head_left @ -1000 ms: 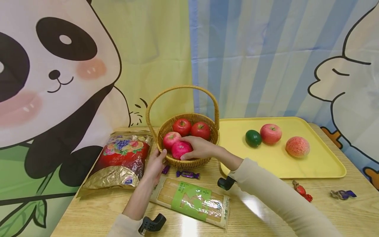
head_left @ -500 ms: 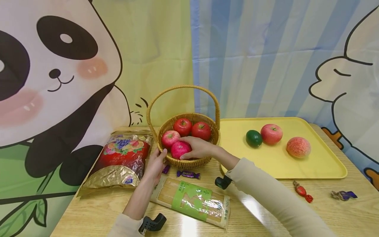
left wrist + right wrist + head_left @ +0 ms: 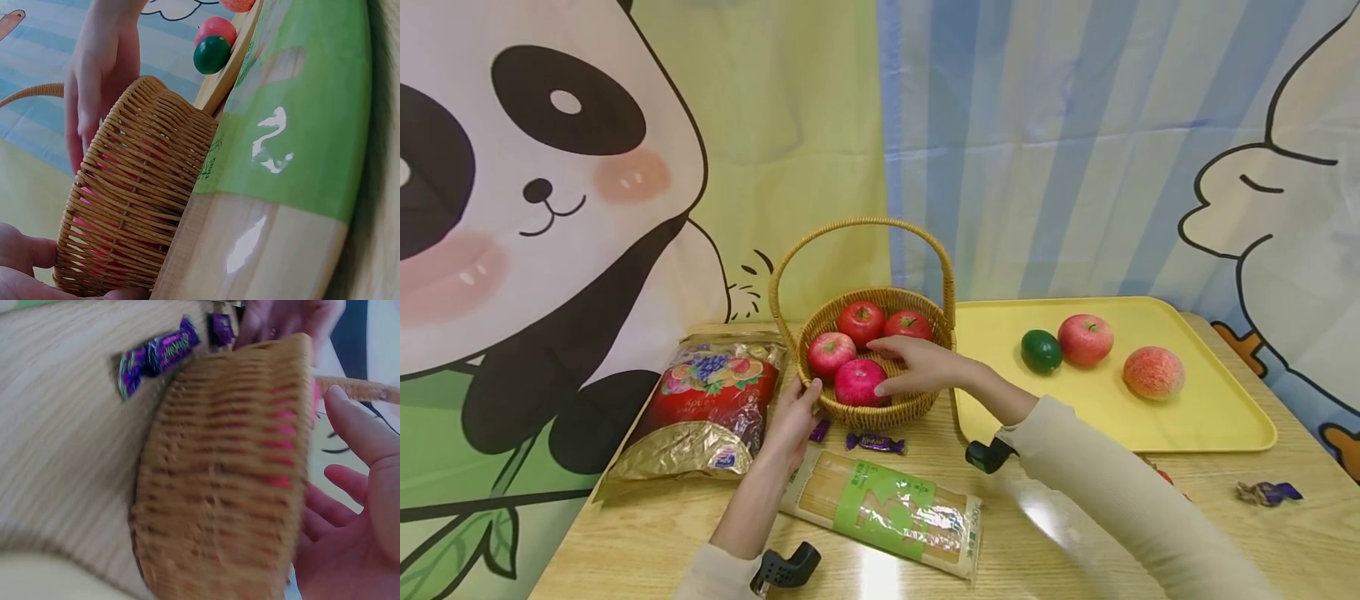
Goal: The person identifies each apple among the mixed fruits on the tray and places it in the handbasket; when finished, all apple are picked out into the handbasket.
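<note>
A wicker basket [image 3: 917, 408] with a tall arched handle holds two red apples [image 3: 861, 323], a pink apple [image 3: 831, 354] and a bright magenta round fruit [image 3: 859, 383]. My left hand [image 3: 792, 421] grips the basket's left front rim, thumb on top. Over the basket's right side is my right hand [image 3: 921, 365], its fingers spread and relaxed with nothing in them. Its thumb tip lies right at the magenta fruit's edge, and the hand partly covers one red apple. In the right wrist view, the thumb and fingers of the right hand [image 3: 369, 506] stand apart beside the basket wall.
Right of the basket lies a yellow tray [image 3: 1075, 425] with a green egg-shaped fruit [image 3: 1041, 352], a pink apple [image 3: 1086, 340] and a peach [image 3: 1153, 372]. A candy bag [image 3: 700, 408] sits left, a noodle packet [image 3: 887, 508] in front. Wrapped candies [image 3: 876, 442] lie about.
My right hand has let go of the magenta fruit and drawn back to the right, its fingers spreading. The fruit stays in the basket. My left hand keeps its place on the rim.
</note>
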`<state>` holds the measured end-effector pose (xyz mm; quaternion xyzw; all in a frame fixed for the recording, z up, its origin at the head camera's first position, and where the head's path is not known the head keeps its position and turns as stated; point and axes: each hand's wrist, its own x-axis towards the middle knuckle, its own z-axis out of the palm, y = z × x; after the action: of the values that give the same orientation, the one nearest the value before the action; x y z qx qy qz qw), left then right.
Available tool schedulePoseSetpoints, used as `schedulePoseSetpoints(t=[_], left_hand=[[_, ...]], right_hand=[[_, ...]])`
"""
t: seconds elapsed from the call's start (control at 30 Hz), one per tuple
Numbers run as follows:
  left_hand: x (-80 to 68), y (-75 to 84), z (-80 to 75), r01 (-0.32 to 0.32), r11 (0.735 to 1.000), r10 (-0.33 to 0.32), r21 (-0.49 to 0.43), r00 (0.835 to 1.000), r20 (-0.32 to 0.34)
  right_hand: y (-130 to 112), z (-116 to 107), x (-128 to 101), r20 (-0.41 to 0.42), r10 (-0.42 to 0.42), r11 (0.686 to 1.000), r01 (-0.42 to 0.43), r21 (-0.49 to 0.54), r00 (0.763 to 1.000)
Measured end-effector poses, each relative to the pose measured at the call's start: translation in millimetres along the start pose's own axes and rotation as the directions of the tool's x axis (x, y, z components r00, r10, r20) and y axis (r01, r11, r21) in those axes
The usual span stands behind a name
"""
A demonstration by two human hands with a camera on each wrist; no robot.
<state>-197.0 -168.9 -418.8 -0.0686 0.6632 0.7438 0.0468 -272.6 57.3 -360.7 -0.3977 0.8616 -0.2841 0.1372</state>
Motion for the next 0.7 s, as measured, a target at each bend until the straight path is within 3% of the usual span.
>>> schedulePoseSetpoints(t=[0.27,0.43,0.57,0.7], left_hand=[[0.6,-0.6,-0.1,-0.002,1.000,0.002,-0.001,1.000,-0.002],[0.1,-1.8,0.2,0.001,1.000,-0.001,0.004,1.000,-0.001],[0.3,-2.5,-0.4,-0.001,1.000,0.001,-0.005,1.000,0.004],[1.2,-2.6,-1.3,-0.009,1.000,0.010,-0.017,1.000,0.005]], right_hand=[[23.1,-47.7,-61.6,-0.037,-0.011,0.978,0.019,0.206,0.999],[52.4,-83.1,-115.3,-0.084,0.110,0.970,-0.089,0.225,0.990],[80.6,-106.6,-154.8,-0.155,0.245,0.960,-0.217,0.177,0.957],[106.2,-120.6,-181.9,-0.240,0.347,0.936,-0.320,0.144,0.906]])
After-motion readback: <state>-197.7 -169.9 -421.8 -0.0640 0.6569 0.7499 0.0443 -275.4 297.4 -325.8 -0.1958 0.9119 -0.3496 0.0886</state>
